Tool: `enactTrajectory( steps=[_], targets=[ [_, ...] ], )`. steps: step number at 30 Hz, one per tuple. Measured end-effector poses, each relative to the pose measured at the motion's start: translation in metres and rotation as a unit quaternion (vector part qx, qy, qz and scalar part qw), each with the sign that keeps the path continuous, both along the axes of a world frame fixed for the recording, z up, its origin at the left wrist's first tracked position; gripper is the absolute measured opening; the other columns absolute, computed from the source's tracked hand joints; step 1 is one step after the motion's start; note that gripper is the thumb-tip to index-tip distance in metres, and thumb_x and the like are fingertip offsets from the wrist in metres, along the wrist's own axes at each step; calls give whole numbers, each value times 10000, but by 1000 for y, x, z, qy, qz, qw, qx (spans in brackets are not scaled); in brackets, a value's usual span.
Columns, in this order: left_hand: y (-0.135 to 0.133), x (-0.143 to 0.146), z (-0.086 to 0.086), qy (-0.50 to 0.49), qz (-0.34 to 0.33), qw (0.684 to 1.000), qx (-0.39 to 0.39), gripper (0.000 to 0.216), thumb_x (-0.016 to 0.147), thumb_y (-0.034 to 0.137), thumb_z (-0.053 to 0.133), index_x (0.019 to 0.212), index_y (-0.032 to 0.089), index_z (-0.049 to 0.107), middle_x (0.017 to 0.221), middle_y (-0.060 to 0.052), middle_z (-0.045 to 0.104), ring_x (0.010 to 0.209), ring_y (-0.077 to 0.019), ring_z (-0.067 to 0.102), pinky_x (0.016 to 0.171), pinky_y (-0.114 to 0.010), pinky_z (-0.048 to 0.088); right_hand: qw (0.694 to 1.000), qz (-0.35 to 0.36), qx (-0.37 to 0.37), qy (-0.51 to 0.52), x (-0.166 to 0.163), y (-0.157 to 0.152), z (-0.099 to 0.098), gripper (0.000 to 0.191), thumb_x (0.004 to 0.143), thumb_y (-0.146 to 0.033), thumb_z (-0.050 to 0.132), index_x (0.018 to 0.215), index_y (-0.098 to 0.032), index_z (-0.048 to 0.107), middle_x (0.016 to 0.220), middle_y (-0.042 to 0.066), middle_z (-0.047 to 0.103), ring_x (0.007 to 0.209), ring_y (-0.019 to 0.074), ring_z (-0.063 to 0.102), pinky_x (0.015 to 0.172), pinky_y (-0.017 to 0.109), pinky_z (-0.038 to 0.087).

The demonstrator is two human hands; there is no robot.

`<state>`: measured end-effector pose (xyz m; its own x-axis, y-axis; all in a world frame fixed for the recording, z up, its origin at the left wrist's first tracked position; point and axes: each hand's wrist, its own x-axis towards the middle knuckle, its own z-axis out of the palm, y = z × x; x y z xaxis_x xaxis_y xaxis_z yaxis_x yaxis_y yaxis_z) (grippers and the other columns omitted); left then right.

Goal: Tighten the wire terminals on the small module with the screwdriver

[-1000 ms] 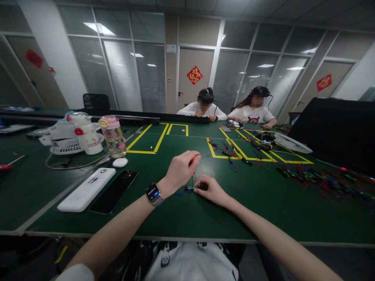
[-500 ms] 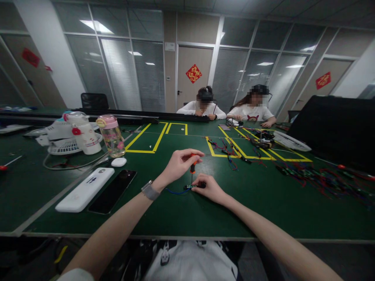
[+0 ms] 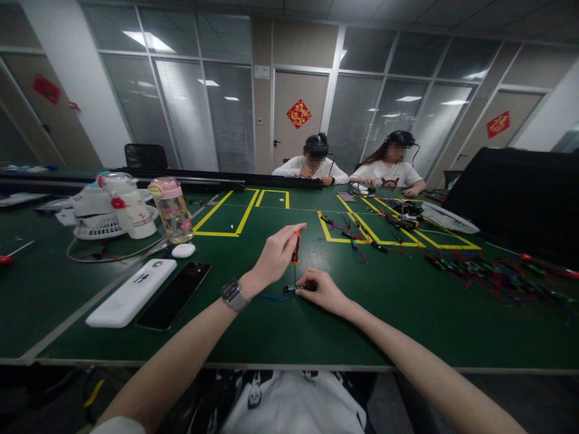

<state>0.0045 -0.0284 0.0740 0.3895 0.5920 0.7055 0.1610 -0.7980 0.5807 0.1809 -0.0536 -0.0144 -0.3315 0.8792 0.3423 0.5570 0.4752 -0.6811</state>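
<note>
My left hand (image 3: 275,258) pinches a small screwdriver with an orange and black handle (image 3: 295,248), held upright with its tip down on a small electronic part (image 3: 292,289) on the green table (image 3: 407,319). A watch sits on that wrist. My right hand (image 3: 322,290) rests on the table with its fingers closed on the small part, pressing it down. A blue wire (image 3: 270,296) runs left from the part.
A white power bank (image 3: 132,292) and a black phone (image 3: 175,295) lie at the left. Behind them stand a pink-lidded bottle (image 3: 172,208), a white bottle (image 3: 129,207) and a fan. Tangled wires (image 3: 497,277) lie at the right. Two people sit across the table.
My left hand has turned the screwdriver between its fingers, and the wrist has rolled back and forth. My right hand has stayed on the part.
</note>
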Motion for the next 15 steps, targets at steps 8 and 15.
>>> enactTrajectory(
  steps=[8,15],
  targets=[
    [9,-2,1,-94,-123,975,-162,299,917,312,585,1138,130,670,1081,-117,704,927,-207,705,836,-341,589,1000,2,-10,6,-1,0,0,51,737,-136,728,781,-149,708,755,7,568,668,127,536,631,253,426],
    [1,3,3,-94,-87,987,-95,148,794,282,739,897,177,746,828,-12,581,697,-114,608,591,-215,533,1000,3,-9,11,0,1,-1,56,732,-135,732,775,-152,699,749,5,567,661,128,527,626,253,422]
  ],
)
